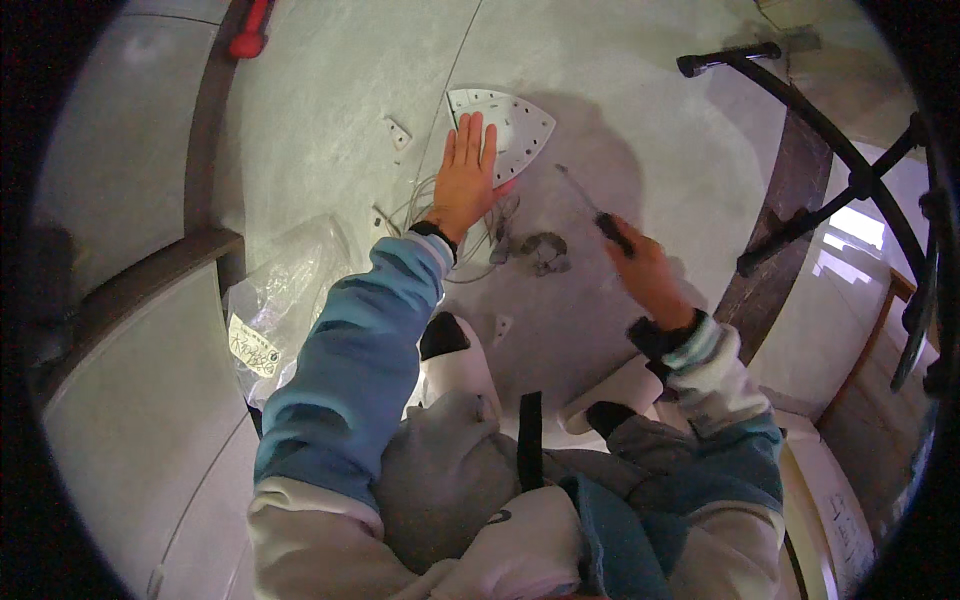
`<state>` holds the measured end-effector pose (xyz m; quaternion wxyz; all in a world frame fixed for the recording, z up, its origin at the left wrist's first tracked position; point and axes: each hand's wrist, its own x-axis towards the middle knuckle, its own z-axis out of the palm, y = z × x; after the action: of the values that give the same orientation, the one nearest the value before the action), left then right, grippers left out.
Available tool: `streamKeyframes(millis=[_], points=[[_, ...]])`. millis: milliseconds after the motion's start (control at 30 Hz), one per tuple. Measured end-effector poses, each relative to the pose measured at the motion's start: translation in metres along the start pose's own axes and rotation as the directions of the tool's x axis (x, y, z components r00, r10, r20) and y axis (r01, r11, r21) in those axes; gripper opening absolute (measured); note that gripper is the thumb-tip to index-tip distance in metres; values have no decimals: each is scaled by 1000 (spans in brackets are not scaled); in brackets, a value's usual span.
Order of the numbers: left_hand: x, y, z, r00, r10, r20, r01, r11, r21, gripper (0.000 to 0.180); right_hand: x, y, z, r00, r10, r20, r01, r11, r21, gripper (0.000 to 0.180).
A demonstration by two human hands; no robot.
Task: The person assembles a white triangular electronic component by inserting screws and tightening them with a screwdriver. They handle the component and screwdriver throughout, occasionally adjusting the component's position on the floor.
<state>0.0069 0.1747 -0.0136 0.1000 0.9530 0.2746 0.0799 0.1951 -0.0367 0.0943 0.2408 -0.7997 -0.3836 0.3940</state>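
Note:
A steam iron (pixel 524 134) lies with its white, pointed, hole-dotted plate facing up, its tip toward the upper right. My left hand (pixel 468 180) grips its near left part, with straight fingers laid over the plate and the thumb at the side. To the right, my right hand (pixel 648 275) is closed around the dark handle of a screwdriver (pixel 585 192). The screwdriver's shaft points up and left, apart from the iron. A pale cord (pixel 482 258) is coiled below my left wrist, partly hidden. Beside it rests a small dark curved piece (pixel 545 253) that I cannot make out.
Small pale triangular pieces lie on the floor, one (pixel 397 133) left of the iron and another (pixel 503 327) near my feet. A clear plastic bag (pixel 290 290) with a label is at left. A black metal stand (pixel 850 170) rises at right. Something red (pixel 248 38) is at the top.

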Motion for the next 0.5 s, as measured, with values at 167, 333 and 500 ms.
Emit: streamKeyframes(millis=[167,333,500], points=[[4,4,-5,1000,4,18,-4,1000,27,84,-12,7,-42,997,-20,-79,21,1000,10,42],[8,4,-7,999,43,-18,-42,999,27,82,11,4,1,987,-149,-62,153,985,74,42],[10,3,-8,999,42,8,-42,999,27,82,22,1,14,999,-44,-30,45,998,51,40]])
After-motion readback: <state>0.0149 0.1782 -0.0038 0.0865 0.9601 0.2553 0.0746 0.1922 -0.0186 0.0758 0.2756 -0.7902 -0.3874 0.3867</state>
